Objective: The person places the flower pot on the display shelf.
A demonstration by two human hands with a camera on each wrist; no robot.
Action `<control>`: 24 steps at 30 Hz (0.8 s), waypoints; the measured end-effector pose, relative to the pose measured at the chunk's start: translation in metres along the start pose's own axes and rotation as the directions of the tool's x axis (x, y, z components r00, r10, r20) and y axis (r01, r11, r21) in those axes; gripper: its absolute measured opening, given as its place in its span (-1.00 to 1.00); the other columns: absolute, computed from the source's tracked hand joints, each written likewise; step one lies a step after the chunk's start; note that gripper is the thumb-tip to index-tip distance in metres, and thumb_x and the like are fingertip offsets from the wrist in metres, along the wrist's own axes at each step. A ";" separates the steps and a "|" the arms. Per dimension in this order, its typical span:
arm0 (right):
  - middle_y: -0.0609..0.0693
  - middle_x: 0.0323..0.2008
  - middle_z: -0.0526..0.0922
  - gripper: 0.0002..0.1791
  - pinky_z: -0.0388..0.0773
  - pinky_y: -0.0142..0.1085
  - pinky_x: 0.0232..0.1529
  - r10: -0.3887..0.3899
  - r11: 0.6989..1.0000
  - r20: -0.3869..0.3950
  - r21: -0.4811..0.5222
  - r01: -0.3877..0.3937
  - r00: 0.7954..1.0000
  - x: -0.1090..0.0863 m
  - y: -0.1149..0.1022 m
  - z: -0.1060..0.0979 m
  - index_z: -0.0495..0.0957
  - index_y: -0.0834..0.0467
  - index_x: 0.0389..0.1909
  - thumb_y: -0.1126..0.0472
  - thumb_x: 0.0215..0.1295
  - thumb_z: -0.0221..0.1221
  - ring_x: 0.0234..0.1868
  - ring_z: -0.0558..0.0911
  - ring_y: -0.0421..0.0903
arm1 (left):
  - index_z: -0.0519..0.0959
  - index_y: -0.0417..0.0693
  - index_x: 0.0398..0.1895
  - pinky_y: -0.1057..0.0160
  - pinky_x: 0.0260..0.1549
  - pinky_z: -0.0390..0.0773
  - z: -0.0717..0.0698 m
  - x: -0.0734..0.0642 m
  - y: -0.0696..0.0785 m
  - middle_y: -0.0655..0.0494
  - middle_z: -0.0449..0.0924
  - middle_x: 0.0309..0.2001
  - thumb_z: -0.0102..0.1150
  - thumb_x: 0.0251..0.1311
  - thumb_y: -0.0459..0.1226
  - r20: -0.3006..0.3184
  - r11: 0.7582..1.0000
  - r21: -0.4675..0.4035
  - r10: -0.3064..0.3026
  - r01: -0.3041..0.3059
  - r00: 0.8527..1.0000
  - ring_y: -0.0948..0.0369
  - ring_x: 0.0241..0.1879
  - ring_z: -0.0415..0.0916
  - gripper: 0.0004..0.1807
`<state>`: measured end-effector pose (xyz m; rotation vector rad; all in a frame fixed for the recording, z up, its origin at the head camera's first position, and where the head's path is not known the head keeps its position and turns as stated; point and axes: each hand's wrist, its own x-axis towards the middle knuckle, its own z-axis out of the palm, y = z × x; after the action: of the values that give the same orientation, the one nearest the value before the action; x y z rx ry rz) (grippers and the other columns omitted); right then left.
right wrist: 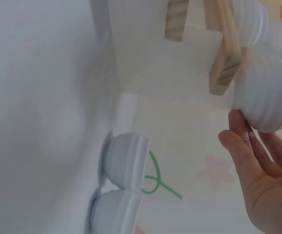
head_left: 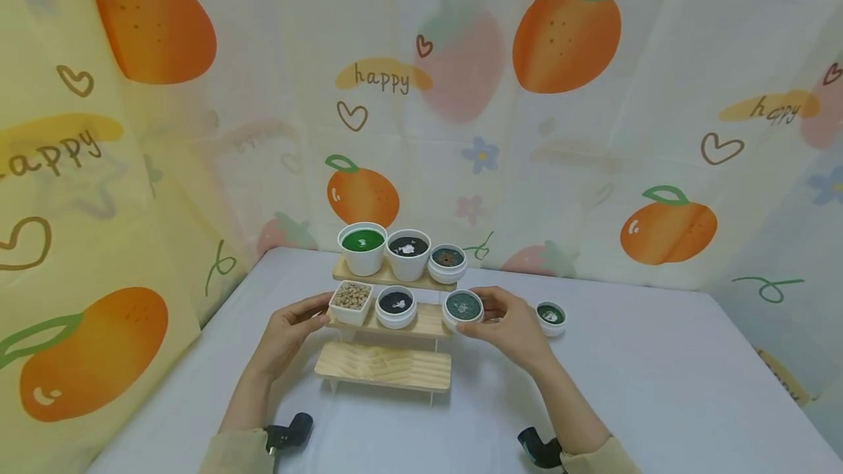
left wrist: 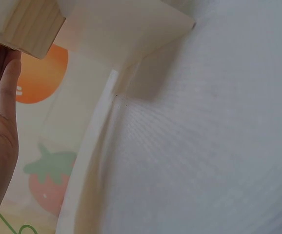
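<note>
My right hand (head_left: pixel 510 320) grips a small white round pot (head_left: pixel 463 307) with a grey-green top, thumb in front and fingers behind. That pot is at the right end of the middle shelf (head_left: pixel 428 322) of a stepped wooden stand; the right wrist view shows its ribbed side (right wrist: pixel 265 90) against the board's end. At the shelf's left end, my left hand (head_left: pixel 287 331) touches the edge with fairly straight fingers, beside a square white pot (head_left: pixel 351 301) of tan pebbles. Between them stands a round pot (head_left: pixel 396 306) with a dark top.
The top shelf (head_left: pixel 342 269) bears a green-topped cup (head_left: pixel 362 249), a dark-topped cup (head_left: pixel 409 254) and a low pot (head_left: pixel 448 263). A bottom shelf (head_left: pixel 383 366) projects toward me. On the white table (head_left: pixel 658 371), a small pot (head_left: pixel 551 318) stands right of my hand; the right wrist view shows two pots (right wrist: pixel 126 160) there.
</note>
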<state>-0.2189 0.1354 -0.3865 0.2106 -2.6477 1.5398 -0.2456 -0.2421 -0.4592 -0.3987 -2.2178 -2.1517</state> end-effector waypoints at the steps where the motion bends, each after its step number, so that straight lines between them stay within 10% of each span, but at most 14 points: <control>1: 0.04 -0.13 0.75 -0.37 0.58 -0.36 -0.15 -0.005 1.000 0.000 -0.001 0.005 1.000 0.000 -0.001 0.002 0.61 0.03 0.09 0.06 -0.10 0.53 -0.19 0.65 -0.14 | 0.51 -0.27 0.23 0.55 0.10 0.51 0.000 0.000 0.000 0.56 0.63 0.04 0.19 0.28 -0.39 0.001 1.000 0.000 0.001 -0.001 1.000 0.54 0.13 0.50 -0.56; 24: -0.02 -0.19 0.76 -0.39 0.65 -0.15 0.07 -0.046 0.999 -0.019 -0.023 0.046 0.999 0.001 -0.015 0.027 0.64 0.00 0.03 0.05 -0.16 0.54 -0.12 0.67 -0.18 | 0.52 -0.28 0.22 0.56 0.10 0.51 0.001 0.000 0.000 0.55 0.63 0.04 0.15 0.30 -0.43 0.008 1.000 -0.010 0.024 -0.024 1.000 0.54 0.12 0.51 -0.59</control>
<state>-0.2174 0.1046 -0.3868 0.2518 -2.6249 1.4897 -0.2451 -0.2411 -0.4588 -0.4323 -2.1956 -2.1538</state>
